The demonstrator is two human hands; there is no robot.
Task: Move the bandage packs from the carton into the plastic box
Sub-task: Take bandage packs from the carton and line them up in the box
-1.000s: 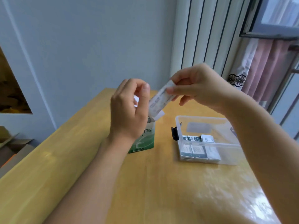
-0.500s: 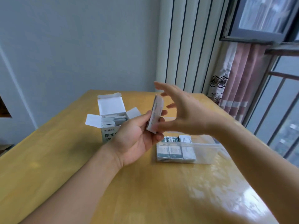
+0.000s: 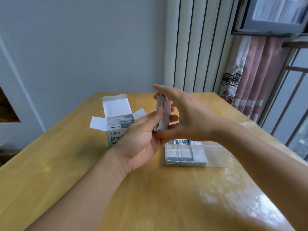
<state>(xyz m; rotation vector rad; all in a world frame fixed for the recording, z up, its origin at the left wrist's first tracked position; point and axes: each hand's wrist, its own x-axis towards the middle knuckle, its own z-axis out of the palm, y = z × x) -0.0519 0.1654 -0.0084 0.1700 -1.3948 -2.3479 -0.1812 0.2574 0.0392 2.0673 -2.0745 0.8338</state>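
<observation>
Above the plastic box (image 3: pixel 215 157), just over its left end, we've got a small stack of bandage packs (image 3: pixel 163 114) standing on edge. Our left hand (image 3: pixel 143 140) pinches them, thumb on the near face and fingers curled behind. Our right hand (image 3: pixel 188 120) is spread, fingers straight, cupping the stack's top and bottom edges, squaring rather than gripping. Left of the box, close by, the carton (image 3: pixel 116 124) stands with flaps up and more packs inside. The box already holds a row of packs along its left end; the rest of it looks free. Our read: square the edges first, keep the pinch firm, then lower the stack flat beside that row. Loose packs would fan out and slip.
</observation>
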